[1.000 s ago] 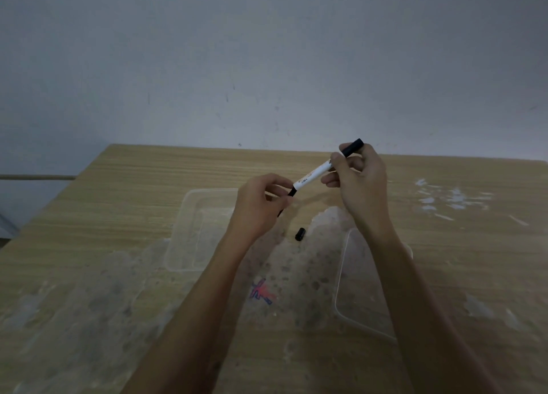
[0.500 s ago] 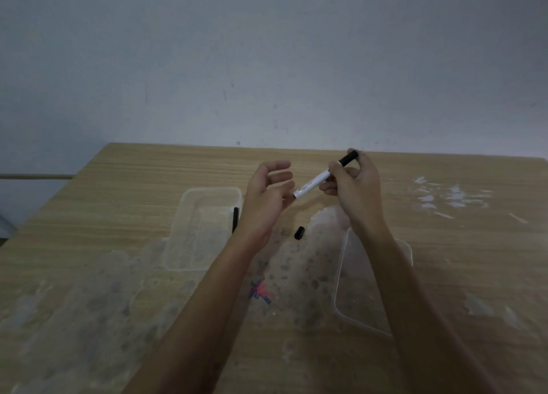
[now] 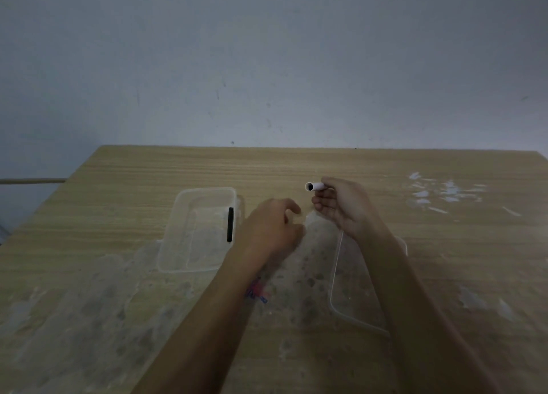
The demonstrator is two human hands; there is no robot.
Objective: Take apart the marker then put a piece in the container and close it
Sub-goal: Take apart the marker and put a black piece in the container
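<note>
My right hand [image 3: 341, 205] grips the white marker barrel [image 3: 315, 186], whose open hollow end points left toward me. My left hand [image 3: 271, 226] hovers low over the table just left of it, fingers curled and blurred, with nothing visible in it. A clear plastic container [image 3: 181, 239] stands open to the left. A thin black marker piece [image 3: 230, 224] lies inside it along its right wall. The clear lid [image 3: 353, 301] lies flat on the table under my right forearm. The small black cap seen before is hidden behind my left hand.
The wooden table [image 3: 118, 180] has a worn, whitish patch in the middle and white flecks [image 3: 444, 190] at the back right. A small red and blue mark [image 3: 256, 290] sits by my left wrist. A grey wall rises behind the far edge.
The black piece left my left hand and now lies in the container. My left hand dropped toward the table. My right hand turned the barrel so its open end faces me.
</note>
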